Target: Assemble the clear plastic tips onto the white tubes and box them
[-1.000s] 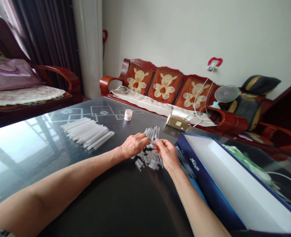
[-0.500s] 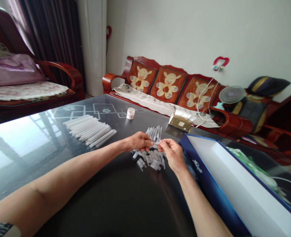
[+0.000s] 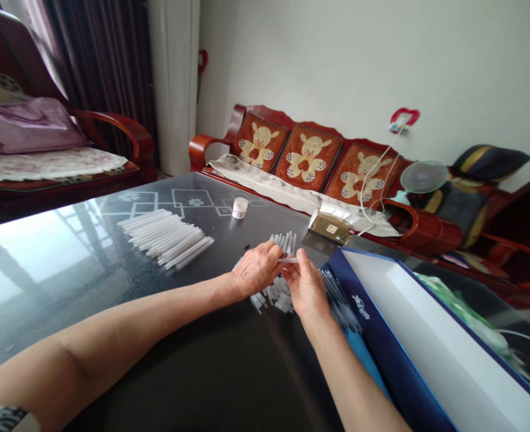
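My left hand [image 3: 256,269] and my right hand [image 3: 307,285] meet over the table, both closed on a small whitish translucent tube [image 3: 288,260] that looks like a pen cap. It lies crosswise between their fingertips. Under my hands is a loose heap of short translucent caps [image 3: 280,298], partly hidden by them. Just behind, more short caps [image 3: 286,240] lie side by side. To the left, several long white pen-like sticks [image 3: 168,238] rest in a neat row. Thin dark rods [image 3: 342,300] lie beside my right wrist.
A long blue box [image 3: 382,324] with a white inside stands at the right of the dark glossy table [image 3: 210,372]. A small white jar [image 3: 240,208] and a tissue box [image 3: 330,225] are farther back. Behind the table are a wooden sofa [image 3: 312,159] and a small fan [image 3: 424,177].
My left hand has turned, showing its back, and covers more of the heap. My right hand has shifted slightly lower, uncovering the thin dark rods. The tube between my fingers now shows more plainly.
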The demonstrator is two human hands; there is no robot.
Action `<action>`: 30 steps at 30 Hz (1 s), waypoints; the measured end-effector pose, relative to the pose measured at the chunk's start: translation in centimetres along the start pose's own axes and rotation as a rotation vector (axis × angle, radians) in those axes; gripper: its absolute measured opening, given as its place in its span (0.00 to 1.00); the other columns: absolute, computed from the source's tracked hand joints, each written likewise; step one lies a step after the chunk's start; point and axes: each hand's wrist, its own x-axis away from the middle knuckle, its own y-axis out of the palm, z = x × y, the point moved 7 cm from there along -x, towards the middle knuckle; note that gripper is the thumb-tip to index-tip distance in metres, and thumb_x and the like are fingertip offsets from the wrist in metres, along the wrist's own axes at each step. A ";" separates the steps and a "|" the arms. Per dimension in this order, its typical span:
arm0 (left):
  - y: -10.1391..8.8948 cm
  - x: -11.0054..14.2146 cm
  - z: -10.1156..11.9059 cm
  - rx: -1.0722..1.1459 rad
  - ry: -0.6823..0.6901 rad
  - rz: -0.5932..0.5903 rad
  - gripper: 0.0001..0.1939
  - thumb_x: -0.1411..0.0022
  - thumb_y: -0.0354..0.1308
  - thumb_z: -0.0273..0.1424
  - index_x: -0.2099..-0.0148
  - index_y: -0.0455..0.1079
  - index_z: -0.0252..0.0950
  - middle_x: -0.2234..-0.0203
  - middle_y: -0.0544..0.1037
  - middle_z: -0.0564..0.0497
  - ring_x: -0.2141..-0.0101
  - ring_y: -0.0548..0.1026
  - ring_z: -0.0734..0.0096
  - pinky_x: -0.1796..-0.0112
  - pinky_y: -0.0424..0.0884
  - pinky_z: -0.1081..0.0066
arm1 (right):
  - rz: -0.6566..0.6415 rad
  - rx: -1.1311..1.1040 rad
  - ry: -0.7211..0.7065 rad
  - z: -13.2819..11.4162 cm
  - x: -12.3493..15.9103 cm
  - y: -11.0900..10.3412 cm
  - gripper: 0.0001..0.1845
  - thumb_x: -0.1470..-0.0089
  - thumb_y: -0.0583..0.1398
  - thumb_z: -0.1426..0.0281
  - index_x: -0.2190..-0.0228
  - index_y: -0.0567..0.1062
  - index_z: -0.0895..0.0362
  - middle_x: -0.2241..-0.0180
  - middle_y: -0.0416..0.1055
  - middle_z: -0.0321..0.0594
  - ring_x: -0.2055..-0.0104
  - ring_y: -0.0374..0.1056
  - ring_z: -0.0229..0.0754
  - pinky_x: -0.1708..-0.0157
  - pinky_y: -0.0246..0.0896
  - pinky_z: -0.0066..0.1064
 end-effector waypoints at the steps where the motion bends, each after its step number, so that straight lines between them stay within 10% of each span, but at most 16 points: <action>1: 0.0 0.1 0.1 -0.037 0.013 -0.005 0.12 0.34 0.49 0.37 0.63 0.66 0.34 0.69 0.71 0.49 0.68 0.71 0.71 0.70 0.69 0.74 | 0.025 -0.011 0.003 0.1 0.2 0.0 0.17 0.62 0.69 0.60 0.75 0.71 0.57 0.77 0.72 0.31 0.75 0.68 0.33 0.74 0.64 0.24; 12: 0.6 0.6 0.2 -0.135 0.133 0.036 0.11 0.32 0.45 0.33 0.64 0.65 0.34 0.68 0.69 0.48 0.68 0.70 0.69 0.73 0.70 0.74 | 0.135 -0.016 -0.042 0.1 0.8 -0.2 0.15 0.62 0.70 0.62 0.75 0.74 0.57 0.74 0.75 0.33 0.73 0.70 0.34 0.71 0.68 0.25; 20: 0.5 -0.3 -1.0 0.357 -0.163 -0.059 0.10 0.37 0.54 0.33 0.68 0.70 0.33 0.75 0.71 0.52 0.73 0.71 0.75 0.69 0.68 0.75 | 0.063 0.075 -0.168 -0.5 -0.2 -0.9 0.18 0.62 0.70 0.62 0.69 0.76 0.59 0.70 0.77 0.38 0.67 0.73 0.38 0.63 0.70 0.31; 26: 3.3 0.2 -1.8 1.248 -0.732 -0.544 0.15 0.48 0.64 0.37 0.73 0.65 0.31 0.82 0.68 0.55 0.84 0.63 0.83 0.84 0.55 0.79 | -0.048 0.011 -0.147 -0.7 -0.5 -0.5 0.17 0.63 0.70 0.62 0.71 0.76 0.58 0.73 0.76 0.36 0.68 0.72 0.39 0.63 0.70 0.33; 30: 3.3 0.4 -1.4 1.556 -0.813 -0.801 0.17 0.54 0.68 0.35 0.72 0.65 0.31 0.81 0.70 0.53 0.86 0.60 0.85 0.86 0.50 0.82 | -0.168 0.003 -0.163 -1.1 -0.2 0.4 0.14 0.60 0.69 0.63 0.71 0.76 0.57 0.72 0.75 0.36 0.67 0.72 0.38 0.63 0.69 0.33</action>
